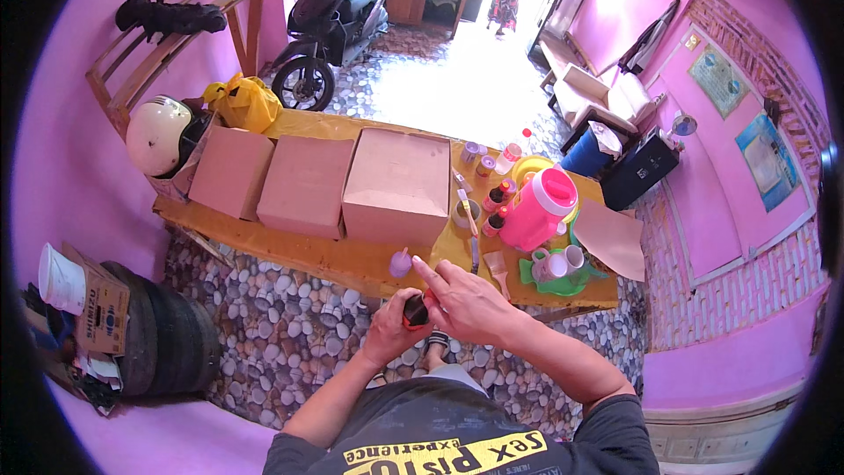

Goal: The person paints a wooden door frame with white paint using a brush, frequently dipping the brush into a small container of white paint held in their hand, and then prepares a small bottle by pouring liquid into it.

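Observation:
My left hand point(387, 330) is closed round a small dark bottle point(415, 310) with a red-orange label, held tilted just off the table's near edge. My right hand point(466, 299) reaches across the bottle's upper end, where a bit of red shows beneath the fingers. Its index finger points forward while the other fingers curl on the bottle; the grip is partly hidden. Just beyond the fingertips, a small lavender container point(401, 262) stands at the table edge. Two similar dark bottles with red caps point(497, 194) stand beside a pink jug point(541, 202).
Three brown cardboard boxes point(396, 180) line the wooden table point(369, 257). On its right are a roll of tape point(466, 213), brushes point(498, 273), mugs point(551, 266) on a green tray and a cardboard sheet point(611, 239). A helmet point(156, 136) and yellow bag point(243, 103) sit left. A motorbike point(330, 26) stands behind.

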A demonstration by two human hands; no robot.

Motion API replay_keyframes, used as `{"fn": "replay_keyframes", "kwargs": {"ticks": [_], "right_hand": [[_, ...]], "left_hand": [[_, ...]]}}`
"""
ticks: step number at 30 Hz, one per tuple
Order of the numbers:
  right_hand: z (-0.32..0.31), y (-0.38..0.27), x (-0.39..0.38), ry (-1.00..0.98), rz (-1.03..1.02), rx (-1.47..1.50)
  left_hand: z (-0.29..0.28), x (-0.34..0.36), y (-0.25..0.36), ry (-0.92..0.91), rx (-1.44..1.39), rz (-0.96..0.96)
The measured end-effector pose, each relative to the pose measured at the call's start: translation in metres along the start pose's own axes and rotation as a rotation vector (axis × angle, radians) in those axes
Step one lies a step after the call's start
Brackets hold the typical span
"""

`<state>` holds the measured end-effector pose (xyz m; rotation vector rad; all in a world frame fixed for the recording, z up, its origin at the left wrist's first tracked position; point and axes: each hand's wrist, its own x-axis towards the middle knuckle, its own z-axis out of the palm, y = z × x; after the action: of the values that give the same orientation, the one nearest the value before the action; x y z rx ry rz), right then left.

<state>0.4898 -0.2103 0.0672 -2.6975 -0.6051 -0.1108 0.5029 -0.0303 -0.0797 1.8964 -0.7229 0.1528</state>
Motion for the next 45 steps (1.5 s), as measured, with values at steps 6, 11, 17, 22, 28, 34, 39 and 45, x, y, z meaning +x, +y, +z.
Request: {"fn": "replay_keyframes", "kwargs": {"ticks": [6,11,17,22,28,34,39,45], "right_hand": [[-0.006,-0.004,0.01,-0.219,0.301,-0.015],[0.006,0.008,0.002,-0.222,0.2,0.023],[-0.006,0.029,0.004,0.024,0.136,0.241],[0.059,0.135,-0.007,-0.018,0.452,0.253],[0.192,0.209,0.001,-0.078,0.625,0.16],[0.28,0.256,0.008,0.024,0.692,0.095],[0.281,0.257,0.005,-0.096,0.707,0.129],[0.232,0.212,0.003,0.072,0.544,0.141]], "left_hand": [[0.001,0.001,0.002,-0.007,-0.005,0.031],[0.007,-0.001,-0.012,-0.035,-0.03,0.053],[0.012,-0.009,-0.022,0.022,0.016,-0.034],[0.013,-0.011,-0.026,0.043,0.033,-0.055],[0.008,-0.021,-0.035,0.087,0.017,-0.077],[0.004,-0.028,-0.04,0.121,-0.005,-0.232],[0.003,-0.032,-0.048,0.166,-0.009,-0.263],[0.003,-0.03,-0.056,0.169,0.009,-0.241]]}}
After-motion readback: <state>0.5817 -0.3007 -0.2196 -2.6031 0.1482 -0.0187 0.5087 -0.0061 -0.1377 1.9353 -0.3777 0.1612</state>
